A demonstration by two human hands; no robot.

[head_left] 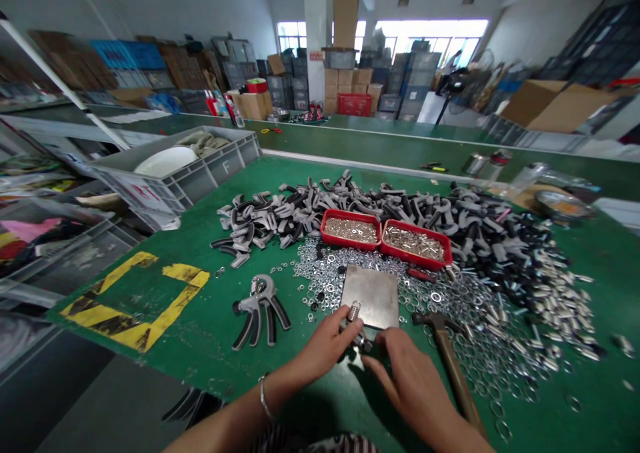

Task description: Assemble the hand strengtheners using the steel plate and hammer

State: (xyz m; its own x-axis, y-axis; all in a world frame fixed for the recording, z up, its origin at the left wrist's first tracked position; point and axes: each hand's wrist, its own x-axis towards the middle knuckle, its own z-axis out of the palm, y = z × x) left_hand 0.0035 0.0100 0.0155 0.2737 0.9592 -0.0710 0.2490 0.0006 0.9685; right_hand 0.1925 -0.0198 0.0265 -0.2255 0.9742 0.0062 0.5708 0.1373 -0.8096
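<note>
At the lower centre, my left hand [334, 334] pinches the spring [355, 310]; my right hand [407, 366], thumb spread from the palm, sits beside it. I should hold the spring steady, skin clear of its coils.

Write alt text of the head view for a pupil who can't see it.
A person's left hand holds a spring part over a green table, the right hand close by. Beyond is a metal plate, with a hammer to the right. Farther back, two red trays of small parts sit among loose rings and piled grey-and-black handles.
</note>
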